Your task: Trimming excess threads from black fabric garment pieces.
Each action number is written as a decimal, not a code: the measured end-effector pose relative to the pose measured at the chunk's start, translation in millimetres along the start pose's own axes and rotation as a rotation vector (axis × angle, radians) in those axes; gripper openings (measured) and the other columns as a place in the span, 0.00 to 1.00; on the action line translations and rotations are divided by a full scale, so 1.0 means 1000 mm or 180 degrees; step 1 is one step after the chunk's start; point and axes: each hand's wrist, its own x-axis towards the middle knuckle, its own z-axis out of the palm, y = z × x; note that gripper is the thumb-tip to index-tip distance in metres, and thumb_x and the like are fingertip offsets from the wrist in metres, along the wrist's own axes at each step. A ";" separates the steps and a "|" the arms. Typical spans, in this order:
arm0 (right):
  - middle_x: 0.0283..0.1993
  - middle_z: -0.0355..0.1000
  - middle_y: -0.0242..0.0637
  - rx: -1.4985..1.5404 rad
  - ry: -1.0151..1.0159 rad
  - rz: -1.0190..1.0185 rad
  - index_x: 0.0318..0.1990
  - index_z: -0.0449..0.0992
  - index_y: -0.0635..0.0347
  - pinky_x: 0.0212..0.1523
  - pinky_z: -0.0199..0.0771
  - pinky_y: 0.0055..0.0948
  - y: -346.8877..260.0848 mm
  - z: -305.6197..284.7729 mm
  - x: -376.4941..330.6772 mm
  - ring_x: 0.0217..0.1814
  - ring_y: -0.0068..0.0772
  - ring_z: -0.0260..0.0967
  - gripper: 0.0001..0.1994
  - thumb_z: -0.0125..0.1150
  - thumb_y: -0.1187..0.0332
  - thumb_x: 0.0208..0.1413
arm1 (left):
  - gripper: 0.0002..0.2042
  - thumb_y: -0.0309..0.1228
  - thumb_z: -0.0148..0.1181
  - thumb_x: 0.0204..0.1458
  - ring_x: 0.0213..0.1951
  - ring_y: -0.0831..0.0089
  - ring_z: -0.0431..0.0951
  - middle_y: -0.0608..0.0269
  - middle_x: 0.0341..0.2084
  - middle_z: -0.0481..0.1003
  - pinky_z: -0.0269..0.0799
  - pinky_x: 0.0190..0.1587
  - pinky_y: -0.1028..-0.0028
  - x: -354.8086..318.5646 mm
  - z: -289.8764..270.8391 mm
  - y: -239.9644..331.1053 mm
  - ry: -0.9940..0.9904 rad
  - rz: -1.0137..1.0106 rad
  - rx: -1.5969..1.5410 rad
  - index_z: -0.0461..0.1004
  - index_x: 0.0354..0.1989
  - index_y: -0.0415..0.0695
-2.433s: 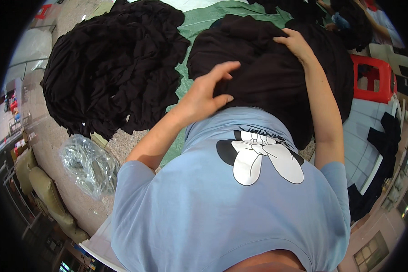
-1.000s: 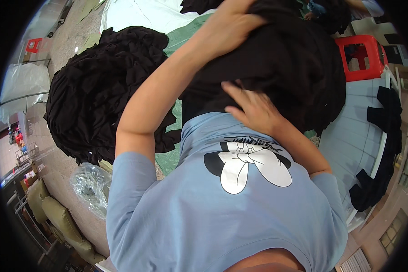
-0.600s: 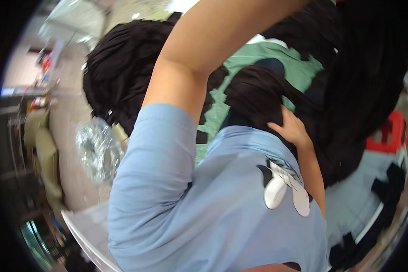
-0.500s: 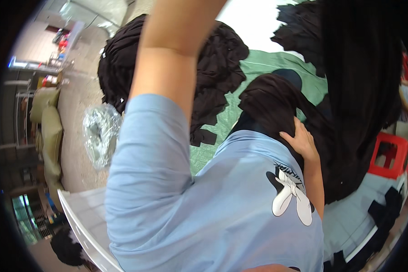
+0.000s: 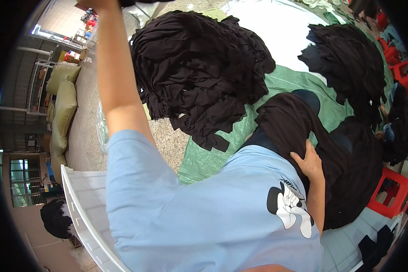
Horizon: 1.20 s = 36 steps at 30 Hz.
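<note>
My left arm stretches up along the left side, and my left hand (image 5: pixel 97 3) is cut by the top edge, its fingers out of sight. Bits of dark cloth (image 5: pixel 143 2) show beside it; whether the hand grips them is hidden. My right hand (image 5: pixel 310 162) lies on black cloth (image 5: pixel 283 119) draped over my lap, thumb spread from the fingers. More black cloth (image 5: pixel 353 181) hangs down from my lap on the right. Ahead lies a big heap of black fabric pieces (image 5: pixel 195 59), with cut strips at its near edge.
A second black fabric heap (image 5: pixel 347 61) lies at the far right. Green sheeting (image 5: pixel 199 162) and a white sheet (image 5: pixel 267 27) cover the floor. Red stools (image 5: pixel 392 192) stand at right, with people behind. Stuffed olive sacks (image 5: pixel 64 111) line the left. A white plastic surface (image 5: pixel 84 192) is behind me.
My left arm has swung left, uncovering the fabric heap. The tall black cloth at the upper right has dropped from view, revealing the second heap. My right hand stays on my lap.
</note>
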 end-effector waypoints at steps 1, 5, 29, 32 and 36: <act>0.62 0.65 0.60 0.0049 0.0010 -0.0157 0.66 0.59 0.67 0.61 0.66 0.47 -0.004 -0.002 0.002 0.63 0.60 0.64 0.42 0.66 0.47 0.50 | 0.16 0.32 0.59 0.56 0.48 0.54 0.75 0.41 0.47 0.75 0.64 0.58 0.62 -0.004 -0.030 -0.065 -0.0301 -0.0368 -0.0213 0.72 0.50 0.35; 0.58 0.69 0.57 0.0181 0.0492 -0.0463 0.65 0.62 0.67 0.58 0.68 0.47 0.002 0.005 0.001 0.61 0.58 0.66 0.40 0.67 0.49 0.50 | 0.27 0.40 0.62 0.48 0.50 0.45 0.73 0.46 0.48 0.71 0.68 0.54 0.54 -0.176 -0.076 -0.038 -0.2084 -0.0535 0.2092 0.65 0.52 0.35; 0.52 0.71 0.41 -0.1290 0.2406 0.0067 0.51 0.74 0.60 0.57 0.65 0.41 0.038 -0.070 -0.077 0.55 0.46 0.68 0.20 0.60 0.74 0.46 | 0.05 0.25 0.62 0.56 0.37 0.83 0.71 0.72 0.30 0.74 0.67 0.44 0.80 -0.401 -0.122 0.192 -0.6144 -0.2983 -0.2373 0.76 0.38 0.36; 0.52 0.71 0.40 -0.0356 0.2315 -0.0791 0.50 0.75 0.58 0.57 0.63 0.40 0.000 -0.055 -0.052 0.56 0.45 0.67 0.22 0.60 0.81 0.42 | 0.05 0.25 0.62 0.57 0.37 0.83 0.72 0.71 0.30 0.74 0.67 0.44 0.81 -0.389 -0.119 0.197 -0.6096 -0.2779 -0.2299 0.76 0.37 0.36; 0.52 0.70 0.39 0.0277 0.2200 -0.1383 0.49 0.74 0.57 0.55 0.63 0.39 -0.043 -0.031 -0.001 0.55 0.44 0.66 0.19 0.64 0.75 0.46 | 0.05 0.25 0.61 0.57 0.37 0.83 0.71 0.72 0.30 0.73 0.67 0.44 0.81 -0.379 -0.117 0.208 -0.5576 -0.1858 -0.2385 0.75 0.35 0.36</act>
